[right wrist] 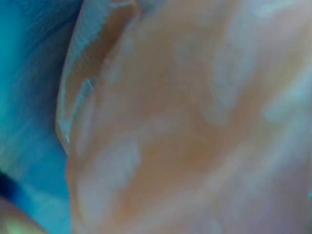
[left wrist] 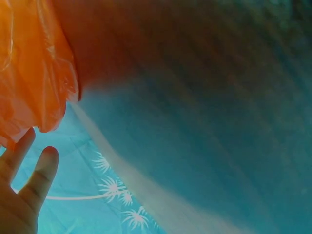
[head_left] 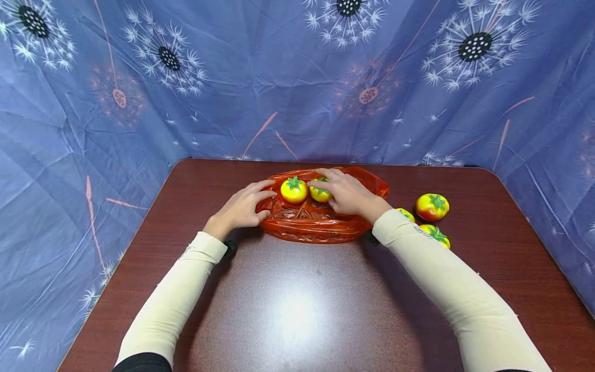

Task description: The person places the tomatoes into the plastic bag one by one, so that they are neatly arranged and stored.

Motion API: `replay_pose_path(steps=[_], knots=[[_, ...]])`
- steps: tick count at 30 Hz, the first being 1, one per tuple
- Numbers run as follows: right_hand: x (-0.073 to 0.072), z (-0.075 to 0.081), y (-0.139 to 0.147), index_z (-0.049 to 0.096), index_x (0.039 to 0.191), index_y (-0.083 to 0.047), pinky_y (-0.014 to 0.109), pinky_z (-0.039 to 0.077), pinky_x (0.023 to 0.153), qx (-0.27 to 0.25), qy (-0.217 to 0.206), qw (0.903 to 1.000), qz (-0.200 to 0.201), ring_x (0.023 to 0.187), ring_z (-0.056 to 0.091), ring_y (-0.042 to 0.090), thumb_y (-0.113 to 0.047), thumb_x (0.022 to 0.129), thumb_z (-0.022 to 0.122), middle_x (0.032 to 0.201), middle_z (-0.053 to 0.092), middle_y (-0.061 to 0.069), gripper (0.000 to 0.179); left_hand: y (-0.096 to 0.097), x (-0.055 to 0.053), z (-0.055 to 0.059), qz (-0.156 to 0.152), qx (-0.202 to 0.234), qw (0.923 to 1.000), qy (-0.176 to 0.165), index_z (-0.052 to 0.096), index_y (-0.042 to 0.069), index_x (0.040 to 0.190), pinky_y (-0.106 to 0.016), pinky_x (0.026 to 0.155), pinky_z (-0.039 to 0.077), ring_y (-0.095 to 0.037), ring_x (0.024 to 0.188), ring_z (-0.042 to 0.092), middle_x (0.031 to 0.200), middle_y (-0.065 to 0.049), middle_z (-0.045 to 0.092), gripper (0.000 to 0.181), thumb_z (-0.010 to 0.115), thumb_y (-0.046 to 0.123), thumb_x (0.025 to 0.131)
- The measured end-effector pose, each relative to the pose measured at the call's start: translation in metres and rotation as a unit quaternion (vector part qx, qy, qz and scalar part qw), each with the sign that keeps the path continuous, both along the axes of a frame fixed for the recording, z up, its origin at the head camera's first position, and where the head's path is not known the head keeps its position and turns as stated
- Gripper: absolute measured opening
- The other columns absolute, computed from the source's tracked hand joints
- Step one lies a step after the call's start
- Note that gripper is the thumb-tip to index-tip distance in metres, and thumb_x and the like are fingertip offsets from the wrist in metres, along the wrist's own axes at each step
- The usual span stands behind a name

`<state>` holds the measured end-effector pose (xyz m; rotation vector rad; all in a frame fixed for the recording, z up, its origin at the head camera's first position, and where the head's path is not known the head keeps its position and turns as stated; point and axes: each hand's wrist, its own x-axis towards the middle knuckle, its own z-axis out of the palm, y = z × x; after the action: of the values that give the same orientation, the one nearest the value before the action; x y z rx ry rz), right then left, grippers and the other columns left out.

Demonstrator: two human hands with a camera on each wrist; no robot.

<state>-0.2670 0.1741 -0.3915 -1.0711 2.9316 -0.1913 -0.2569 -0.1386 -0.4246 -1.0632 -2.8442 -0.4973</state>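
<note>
Table [head_left: 483, 289]: one bag [head_left: 307, 230], five fruits [head_left: 294, 193]

Brown table [head_left: 279, 268] | red plastic bag [head_left: 307, 230] | right: three yellow fruits [head_left: 432, 206]

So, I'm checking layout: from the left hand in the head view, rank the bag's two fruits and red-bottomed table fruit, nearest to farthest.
1. Left fruit, inside bag
2. Right fruit, by the right hand
3. Red-bottomed fruit, right of bag

Harsh white glare on the glossy reddish-brown wooden table [head_left: 279, 274], soft shadows beside the arms. Head view's bright; left wrist's dim and hazy, right wrist's translucent orange plastic bag [right wrist: 170, 131] is super blurry.
</note>
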Motion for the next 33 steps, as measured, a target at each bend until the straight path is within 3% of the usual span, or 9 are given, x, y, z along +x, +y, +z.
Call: replay_pose_path(steps=[10,20,27,33], knots=[[0.017,0.04,0.022,0.049,0.146,-0.021,0.06,0.041,0.109,0.008,0.064,0.9972,0.039,0.142,0.038,0.04,-0.008,0.087,0.062,0.158,0.035,0.017,0.061,0.002,0.0,0.004,0.002,-0.002,1.0,-0.003,0.062,0.007,0.133,-0.048,0.118,0.036,-0.033,0.142,0.042,0.156,-0.01,0.041,0.053,0.066,0.023,0.083],[0.033,0.071,0.066,0.048,0.147,-0.02,0.063,0.043,0.103,0.018,0.086,0.996,0.019,0.141,0.039,0.042,-0.006,0.087,0.061,0.158,0.034,0.018,0.063,0.003,0.0,0.006,-0.005,0.005,1.0,-0.002,0.062,0.006,0.134,-0.047,0.119,0.034,-0.034,0.142,0.042,0.156,-0.011,0.042,0.053,0.066,0.023,0.083],[0.044,0.075,0.103,0.046,0.148,-0.02,0.063,0.046,0.097,0.038,0.085,0.9956,-0.012,0.139,0.04,0.043,-0.005,0.088,0.057,0.159,0.033,0.019,0.063,0.004,0.001,0.008,-0.005,0.005,0.9999,-0.01,0.061,0.006,0.134,-0.047,0.119,0.034,-0.034,0.142,0.042,0.157,-0.01,0.041,0.053,0.066,0.024,0.084],[0.053,0.073,0.135,0.049,0.146,-0.015,0.066,0.041,0.102,0.034,0.084,0.9954,-0.03,0.134,0.043,0.047,-0.004,0.083,0.067,0.155,0.036,0.023,0.066,0.005,0.002,0.009,-0.006,0.012,0.9999,-0.006,0.062,0.007,0.133,-0.048,0.119,0.034,-0.034,0.142,0.042,0.157,-0.011,0.041,0.052,0.066,0.024,0.084]])
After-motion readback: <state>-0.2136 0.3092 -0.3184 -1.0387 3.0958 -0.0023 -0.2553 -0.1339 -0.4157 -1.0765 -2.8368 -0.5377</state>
